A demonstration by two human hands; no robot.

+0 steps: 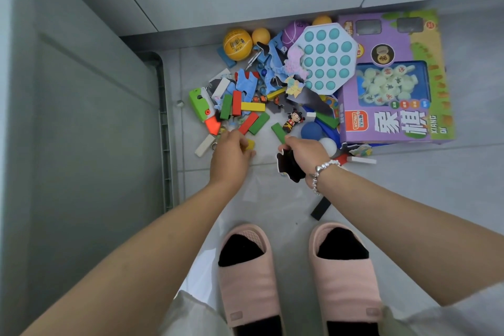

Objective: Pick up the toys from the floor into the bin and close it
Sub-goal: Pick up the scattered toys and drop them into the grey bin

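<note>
On the grey tiled floor, seen from above, a large grey lidded bin (81,131) stands at far left, closed or angled; I cannot tell which. Beside it, the left hand (230,157) reaches into the toy pile (272,90), fingers curled around a yellow block (249,144). The right hand (305,154) clutches a dark puzzle piece (289,168). Further right lies a purple chess box (395,106). Gathering has barely begun; next, I judge, the handfuls must go into the bin.
</note>
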